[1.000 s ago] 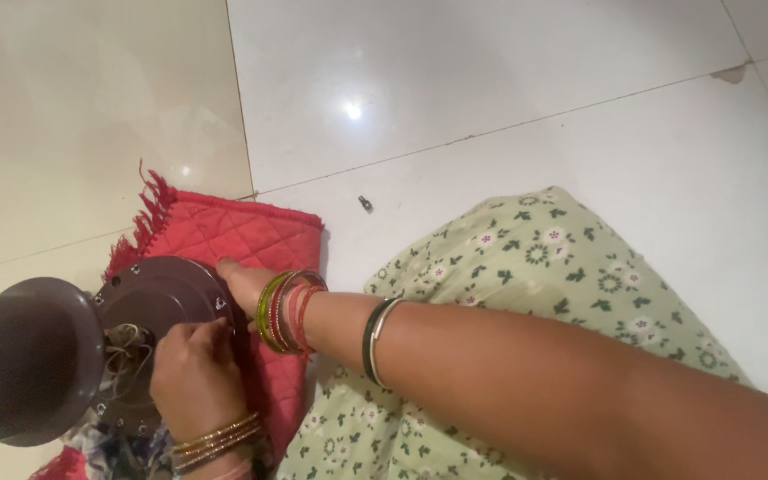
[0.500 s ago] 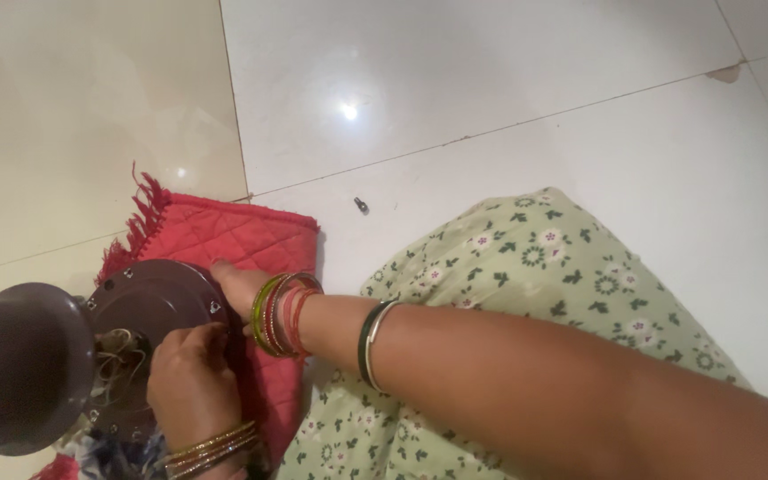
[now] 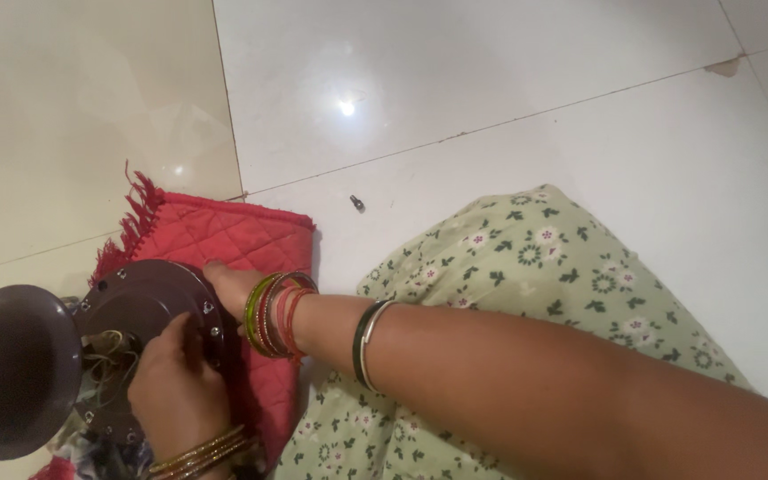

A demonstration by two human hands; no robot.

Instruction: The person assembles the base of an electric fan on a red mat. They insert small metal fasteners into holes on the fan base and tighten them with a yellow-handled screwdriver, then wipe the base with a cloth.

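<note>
A dark brown round fan motor housing point(image 3: 140, 307) lies on a red quilted mat point(image 3: 224, 236) at the lower left, with bare wires point(image 3: 108, 351) showing in its middle. My left hand point(image 3: 175, 387) rests on the housing's face, fingers curled against its right part. My right hand point(image 3: 228, 284), wrist full of coloured bangles, grips the housing's right rim from behind. A brown dome-shaped cover point(image 3: 6, 373) sits at the far left, blurred and close to the camera.
A small dark screw point(image 3: 356, 203) lies alone on the glossy white floor tiles point(image 3: 491, 80) beyond the mat. My knee under pale green flowered cloth point(image 3: 535, 276) fills the lower right. A patterned cloth point(image 3: 104, 449) lies under the housing.
The housing and both hands have shifted slightly left and down in view. My left hand has slid further over the housing's face.
</note>
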